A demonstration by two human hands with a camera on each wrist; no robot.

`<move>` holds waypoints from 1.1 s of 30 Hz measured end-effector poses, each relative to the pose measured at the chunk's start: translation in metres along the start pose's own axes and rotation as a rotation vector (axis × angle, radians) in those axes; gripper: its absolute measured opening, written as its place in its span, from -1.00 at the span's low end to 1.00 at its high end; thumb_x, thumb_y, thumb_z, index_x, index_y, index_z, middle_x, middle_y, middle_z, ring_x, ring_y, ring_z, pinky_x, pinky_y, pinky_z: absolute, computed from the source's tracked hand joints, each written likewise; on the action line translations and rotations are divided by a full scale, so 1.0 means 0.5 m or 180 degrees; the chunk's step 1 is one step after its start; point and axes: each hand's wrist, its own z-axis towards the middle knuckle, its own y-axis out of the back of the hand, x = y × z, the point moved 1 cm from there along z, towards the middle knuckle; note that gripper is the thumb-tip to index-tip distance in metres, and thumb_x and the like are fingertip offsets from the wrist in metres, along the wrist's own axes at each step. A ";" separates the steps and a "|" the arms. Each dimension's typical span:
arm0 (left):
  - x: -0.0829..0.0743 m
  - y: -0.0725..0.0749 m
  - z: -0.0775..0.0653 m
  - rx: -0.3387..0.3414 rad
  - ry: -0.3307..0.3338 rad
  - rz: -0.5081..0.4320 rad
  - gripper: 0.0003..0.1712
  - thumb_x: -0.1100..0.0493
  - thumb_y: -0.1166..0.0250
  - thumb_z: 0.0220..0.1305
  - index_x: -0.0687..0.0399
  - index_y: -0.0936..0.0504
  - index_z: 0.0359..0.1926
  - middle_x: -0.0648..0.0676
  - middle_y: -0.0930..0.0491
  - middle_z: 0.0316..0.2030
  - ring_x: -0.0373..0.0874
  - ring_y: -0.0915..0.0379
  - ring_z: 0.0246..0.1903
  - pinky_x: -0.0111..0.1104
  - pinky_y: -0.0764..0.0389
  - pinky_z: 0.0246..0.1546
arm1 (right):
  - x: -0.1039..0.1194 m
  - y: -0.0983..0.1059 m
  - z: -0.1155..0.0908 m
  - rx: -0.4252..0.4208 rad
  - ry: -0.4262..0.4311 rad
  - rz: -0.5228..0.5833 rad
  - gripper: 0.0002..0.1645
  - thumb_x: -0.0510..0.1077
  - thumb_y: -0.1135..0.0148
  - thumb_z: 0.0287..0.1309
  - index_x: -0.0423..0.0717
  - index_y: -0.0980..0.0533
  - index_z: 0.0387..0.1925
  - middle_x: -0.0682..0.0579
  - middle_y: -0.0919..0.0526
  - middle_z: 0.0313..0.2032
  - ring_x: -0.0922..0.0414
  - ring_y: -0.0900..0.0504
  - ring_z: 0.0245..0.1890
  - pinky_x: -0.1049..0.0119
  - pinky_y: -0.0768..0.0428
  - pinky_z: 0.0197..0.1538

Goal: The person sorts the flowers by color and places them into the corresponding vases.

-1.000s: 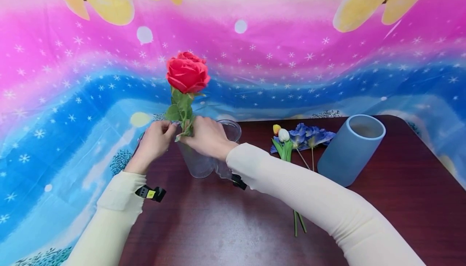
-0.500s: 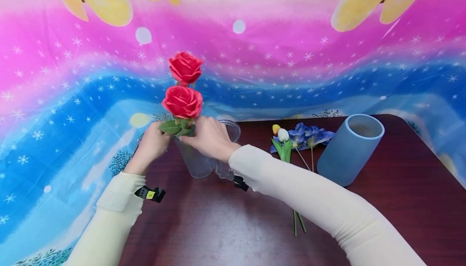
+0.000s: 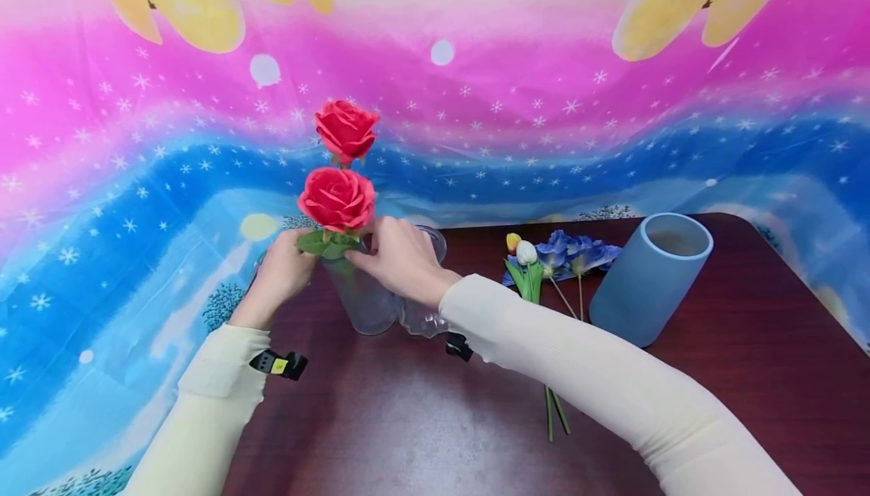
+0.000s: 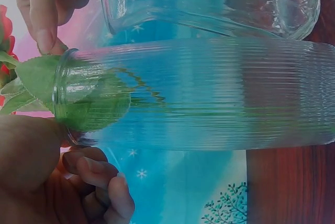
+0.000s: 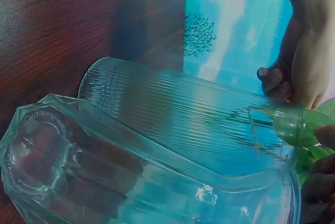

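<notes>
Two red roses rise above a ribbed glass vase (image 3: 367,303), the front rose (image 3: 337,199) lower than the back rose (image 3: 347,131). In the left wrist view, green leaves (image 4: 42,80) bunch at the vase mouth, some inside it, and green stems blur through the ribbed wall. My left hand (image 3: 282,273) holds the rim from the left with thumb and index finger, the other fingers loosely curled. On the opposite side my right hand (image 3: 404,258) pinches a rose leaf at the rim. Leaves and glass partly hide the fingertips.
Close beside the ribbed vase stands a clear faceted glass vase (image 5: 94,166). Further right are a blue vase (image 3: 639,284), blue flowers (image 3: 578,253), and a white tulip (image 3: 526,253) with a yellow one (image 3: 513,242) lying on the dark wooden table (image 3: 408,428).
The front rose has come down into the ribbed vase, uncovering the rose behind it. My right hand has shifted slightly right; my left hand stays by the rim.
</notes>
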 end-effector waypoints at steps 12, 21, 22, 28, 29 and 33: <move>0.002 0.000 -0.002 0.0005 0.0045 -0.0066 -0.61 0.04 0.00 0.58 0.13 -0.54 -0.37 0.10 -0.46 -0.53 -0.09 -0.41 -0.59 -0.28 -0.45 -0.53 | 0.004 0.016 -0.008 -0.0026 0.0033 -0.0103 -0.66 0.16 -0.39 0.21 0.11 -0.68 -0.07 0.23 -0.56 -0.62 0.26 -0.54 -0.59 0.26 -0.47 -0.54; 0.000 0.001 -0.002 -0.0001 0.0080 -0.0044 -0.64 0.05 -0.02 0.56 0.14 -0.56 -0.35 0.11 -0.48 -0.52 -0.10 -0.41 -0.59 -0.29 -0.45 -0.53 | 0.002 0.024 -0.012 -0.0098 0.0053 -0.0194 -0.65 0.17 -0.40 0.20 0.14 -0.70 -0.06 0.27 -0.58 -0.58 0.28 -0.56 -0.53 0.28 -0.49 -0.53; 0.000 0.001 -0.002 0.0004 0.0088 -0.0053 -0.63 0.05 -0.02 0.57 0.14 -0.55 -0.35 0.10 -0.47 -0.52 -0.10 -0.41 -0.59 -0.29 -0.45 -0.54 | 0.001 0.025 -0.012 -0.0112 0.0075 -0.0188 -0.66 0.17 -0.40 0.19 0.15 -0.71 -0.06 0.28 -0.59 -0.57 0.29 -0.56 -0.52 0.29 -0.49 -0.52; 0.000 -0.001 -0.002 0.0013 0.0050 -0.0086 -0.64 0.07 -0.01 0.57 0.14 -0.54 -0.37 0.07 -0.40 -0.55 -0.10 -0.35 -0.59 -0.29 -0.43 -0.53 | -0.005 0.031 -0.016 -0.0112 0.0145 -0.0141 -0.70 0.12 -0.40 0.20 0.15 -0.71 -0.07 0.25 -0.64 -0.52 0.32 -0.58 -0.46 0.32 -0.49 -0.46; 0.000 -0.001 -0.002 0.0014 0.0041 -0.0088 -0.64 0.08 -0.02 0.56 0.14 -0.54 -0.38 0.06 -0.39 -0.56 -0.10 -0.34 -0.60 -0.29 -0.43 -0.53 | -0.006 0.032 -0.017 -0.0110 0.0145 -0.0136 -0.71 0.12 -0.40 0.21 0.14 -0.72 -0.08 0.25 -0.64 -0.52 0.33 -0.59 -0.46 0.32 -0.49 -0.45; 0.001 -0.001 -0.002 0.0023 0.0045 -0.0106 -0.64 0.08 -0.02 0.56 0.15 -0.55 -0.37 0.05 -0.38 -0.57 -0.10 -0.32 -0.60 -0.29 -0.43 -0.53 | -0.010 0.038 -0.019 -0.0109 0.0126 -0.0097 -0.76 0.12 -0.40 0.21 0.14 -0.72 -0.15 0.25 -0.62 -0.57 0.36 -0.59 -0.46 0.32 -0.50 -0.43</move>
